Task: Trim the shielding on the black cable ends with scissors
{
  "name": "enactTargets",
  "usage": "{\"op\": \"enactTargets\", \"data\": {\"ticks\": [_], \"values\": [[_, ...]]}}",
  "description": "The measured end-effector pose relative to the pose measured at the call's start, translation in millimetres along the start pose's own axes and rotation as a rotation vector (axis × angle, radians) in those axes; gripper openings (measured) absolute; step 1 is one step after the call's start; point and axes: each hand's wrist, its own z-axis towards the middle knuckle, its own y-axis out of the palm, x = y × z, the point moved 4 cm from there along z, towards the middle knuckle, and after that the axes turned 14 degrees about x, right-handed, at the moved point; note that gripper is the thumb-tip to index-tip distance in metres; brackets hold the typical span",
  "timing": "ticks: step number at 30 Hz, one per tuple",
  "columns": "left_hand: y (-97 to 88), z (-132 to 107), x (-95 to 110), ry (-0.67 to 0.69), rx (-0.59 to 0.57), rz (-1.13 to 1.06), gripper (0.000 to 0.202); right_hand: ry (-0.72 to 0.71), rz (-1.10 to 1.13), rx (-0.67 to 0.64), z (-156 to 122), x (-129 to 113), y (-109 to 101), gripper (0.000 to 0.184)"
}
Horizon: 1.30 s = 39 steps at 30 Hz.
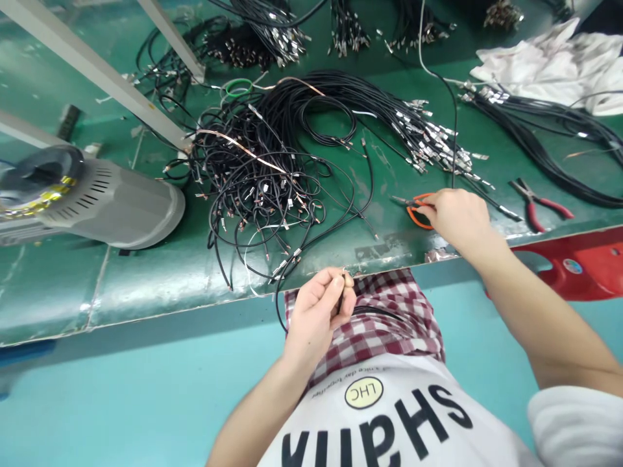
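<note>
My left hand (319, 311) is closed in front of the bench edge, with a thin black cable (342, 295) pinched upright between thumb and fingers. The cable's small bare end pokes out just above the fingertips. Over the bench to the right, my right hand (457, 220) grips the orange handle of a pair of scissors (413, 207), whose pointed blades face left. Partly hidden by the fingers, the scissors lie at bench height. Left of them spreads a tangled pile of black cables (263, 162) with metal terminals and some white tags.
Red-handled pliers (534, 206) lie right of my right hand. A grey machine (121, 204) and slanted posts stand at the left. More cable bundles (549, 139) and white cloth (545, 65) are farther back. A red stool (584, 263) sits below the bench's right edge.
</note>
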Motion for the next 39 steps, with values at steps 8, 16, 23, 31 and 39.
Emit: {"op": "enactTargets", "data": {"ticks": [8,16,23,31,39], "values": [[11.2,2.1,-3.7,0.009,-0.008,0.021,0.03,-0.052,1.255,-0.153,-55.2,-92.9,-40.1,0.025],[10.5,4.8,-6.6,0.086,0.02,0.083,0.03,0.232,1.669,-0.28,-70.9,-117.7,-20.9,0.011],[6.0,4.6,-10.4,0.296,0.079,0.162,0.024,0.526,1.855,-0.515,-92.9,-131.9,-4.8,0.023],[4.1,13.2,-14.2,0.506,0.128,0.158,0.009,0.488,1.764,-0.444,-101.6,-131.0,-3.3,0.021],[7.3,20.7,-26.4,0.279,0.051,-0.155,0.01,0.431,1.749,-0.456,-107.9,-127.8,-2.4,0.02]]}}
